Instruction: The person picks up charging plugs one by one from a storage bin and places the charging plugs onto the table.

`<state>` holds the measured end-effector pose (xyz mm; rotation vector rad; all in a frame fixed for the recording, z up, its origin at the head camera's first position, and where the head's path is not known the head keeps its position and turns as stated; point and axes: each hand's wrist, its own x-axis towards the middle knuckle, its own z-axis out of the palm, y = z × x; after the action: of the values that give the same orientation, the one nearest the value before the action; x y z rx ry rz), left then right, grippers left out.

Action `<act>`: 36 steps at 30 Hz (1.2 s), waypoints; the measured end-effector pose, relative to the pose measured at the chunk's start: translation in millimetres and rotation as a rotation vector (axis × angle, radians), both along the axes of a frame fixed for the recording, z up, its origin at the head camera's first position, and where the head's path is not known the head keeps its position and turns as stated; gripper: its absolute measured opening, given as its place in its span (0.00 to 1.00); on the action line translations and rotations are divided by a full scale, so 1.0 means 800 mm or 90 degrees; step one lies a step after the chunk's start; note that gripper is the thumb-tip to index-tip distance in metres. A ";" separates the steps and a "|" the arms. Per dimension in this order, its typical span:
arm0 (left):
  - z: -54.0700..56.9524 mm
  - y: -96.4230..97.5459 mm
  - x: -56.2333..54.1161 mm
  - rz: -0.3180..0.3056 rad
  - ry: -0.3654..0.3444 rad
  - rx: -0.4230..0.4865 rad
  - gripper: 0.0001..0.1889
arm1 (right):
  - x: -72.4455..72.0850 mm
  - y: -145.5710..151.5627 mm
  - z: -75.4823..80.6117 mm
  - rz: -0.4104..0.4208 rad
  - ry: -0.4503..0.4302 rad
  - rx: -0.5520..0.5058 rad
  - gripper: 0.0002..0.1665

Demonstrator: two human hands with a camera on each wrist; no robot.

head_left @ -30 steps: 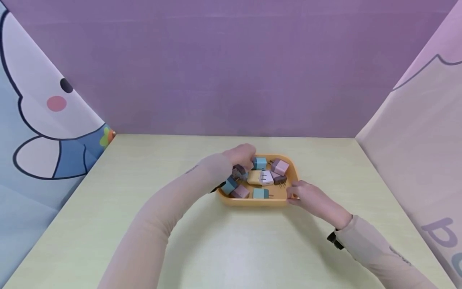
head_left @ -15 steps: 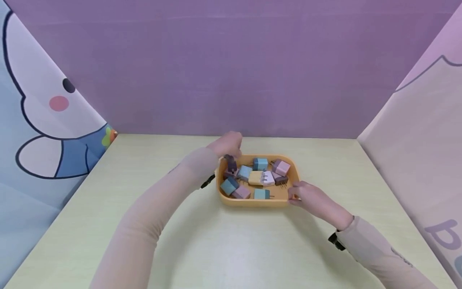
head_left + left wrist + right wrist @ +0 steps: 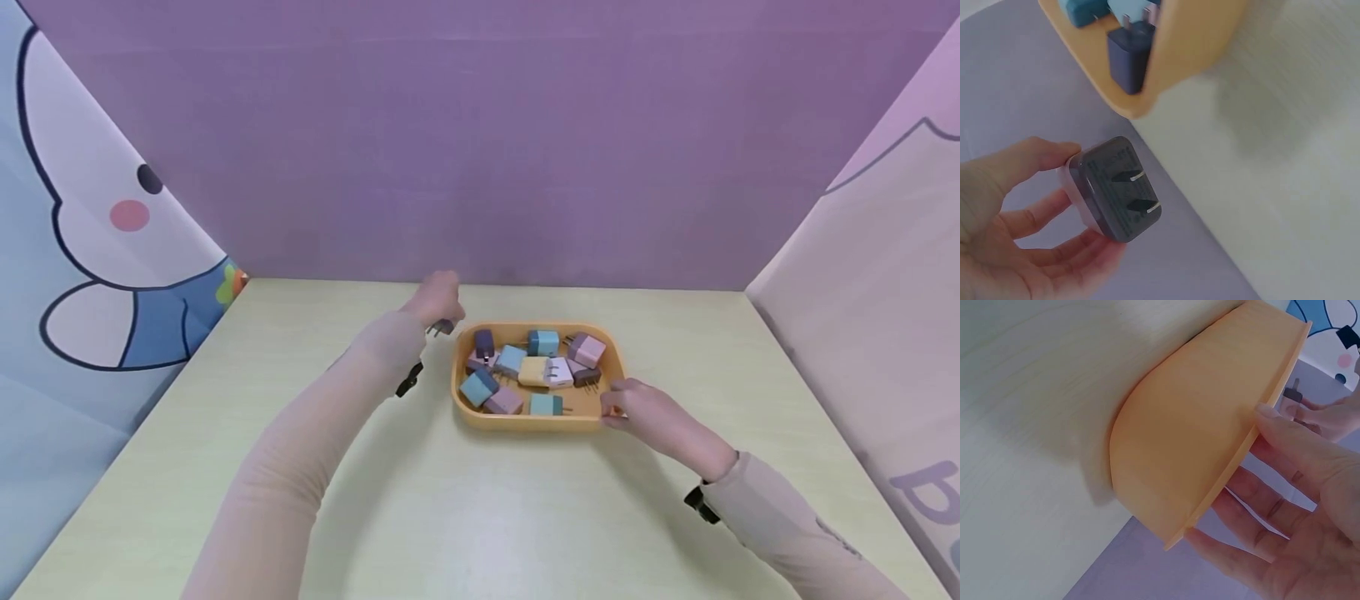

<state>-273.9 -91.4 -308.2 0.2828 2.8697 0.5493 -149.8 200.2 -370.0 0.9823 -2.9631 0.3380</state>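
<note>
My left hand [image 3: 437,300] pinches a charger plug [image 3: 1119,190] between thumb and fingers, just past the tray's back left corner. The plug has a dark face with two metal prongs and a pinkish body. In the head view it hangs over the table, apart from the tray. My right hand [image 3: 637,412] grips the rim of the orange tray [image 3: 1179,419] at its front right corner, thumb on the outer side. Several charger plugs lie in the tray, among them a yellow one [image 3: 533,372], a dark one [image 3: 484,342] and a teal one [image 3: 543,405].
The tray stands on a pale wood-look table [image 3: 480,517]. A purple backdrop [image 3: 480,150] rises behind the table's back edge. Printed cloth panels [image 3: 90,300] stand along the left and right sides.
My left hand has come up out of the tray with the charger plug and moved left, beyond the rim. My right hand has stayed on the tray's corner.
</note>
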 end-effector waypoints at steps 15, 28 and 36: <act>-0.029 -0.025 -0.013 0.089 -0.003 0.054 0.09 | 0.002 0.000 0.000 -0.009 -0.003 0.003 0.06; -0.061 -0.037 -0.029 0.123 0.021 0.052 0.06 | 0.004 0.001 0.002 -0.017 -0.006 0.005 0.05; -0.077 -0.042 -0.030 0.145 0.029 0.077 0.06 | 0.004 0.000 0.001 -0.017 -0.006 0.002 0.05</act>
<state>-298.3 -124.6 -370.1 -0.0164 2.9363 0.7672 -146.7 200.4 -369.4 0.9433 -2.9835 0.3389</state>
